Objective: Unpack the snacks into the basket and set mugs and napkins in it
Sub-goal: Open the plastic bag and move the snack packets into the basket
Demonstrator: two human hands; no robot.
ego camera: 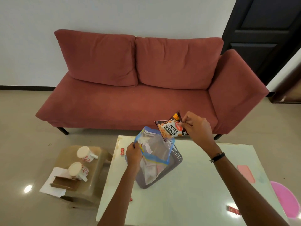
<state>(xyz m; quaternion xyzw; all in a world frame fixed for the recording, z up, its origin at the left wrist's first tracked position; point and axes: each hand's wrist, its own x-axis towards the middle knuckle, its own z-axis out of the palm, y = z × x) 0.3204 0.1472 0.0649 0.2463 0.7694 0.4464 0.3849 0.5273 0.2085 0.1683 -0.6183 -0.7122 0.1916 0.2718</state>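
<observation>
A grey slotted basket (177,158) stands on the pale glass table (187,193). Over it hangs a clear zip bag with a blue rim (156,147); my left hand (133,154) pinches its left edge. My right hand (196,126) holds a dark packet of salted peanuts (168,128) by its corner, just above the bag's mouth. More pale packets show through the bag, inside the basket. Two white mugs with red flowers (85,154) (77,170) lie on a low brown stool at the left, beside white napkins (53,186).
A brown holder (64,182) sits on the napkins on the stool (91,178). Small red wrappers (122,151) (233,210) lie on the table, and pink mats (246,173) (286,199) at its right. A red sofa (138,95) stands behind.
</observation>
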